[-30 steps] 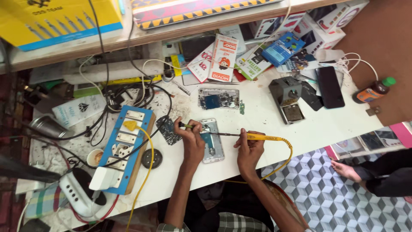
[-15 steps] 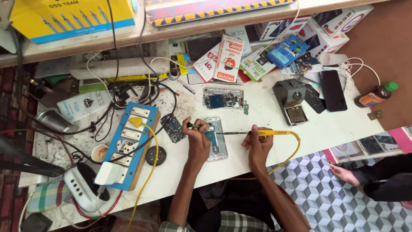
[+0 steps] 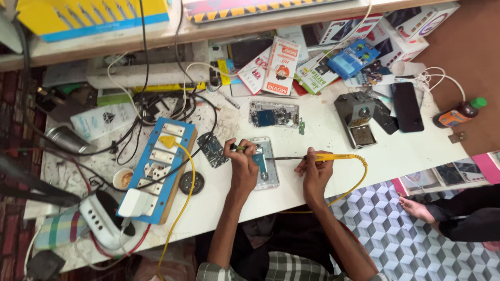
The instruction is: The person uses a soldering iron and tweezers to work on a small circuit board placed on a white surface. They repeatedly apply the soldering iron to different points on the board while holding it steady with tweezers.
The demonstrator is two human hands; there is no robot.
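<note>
Two hands work over an opened phone near the front edge of the white table [image 3: 333, 140].

Head view: the left hand [image 3: 244, 165] has its grip clamped on a small yellow-handled tool [image 3: 240, 148] and rests on the opened phone [image 3: 264, 165]; the right hand [image 3: 314, 169], just beside the phone, has its grip clamped on a yellow-handled soldering iron [image 3: 333, 156] whose tip reaches the phone. Along the back edge lie flat red-and-white packets [image 3: 281, 65], a blue packet [image 3: 353, 58] and white boxes [image 3: 396, 44]. A yellow box [image 3: 94, 18] stands on the shelf [image 3: 291, 18] above. A blue socket board [image 3: 161, 166] sits toward the left edge.
</note>
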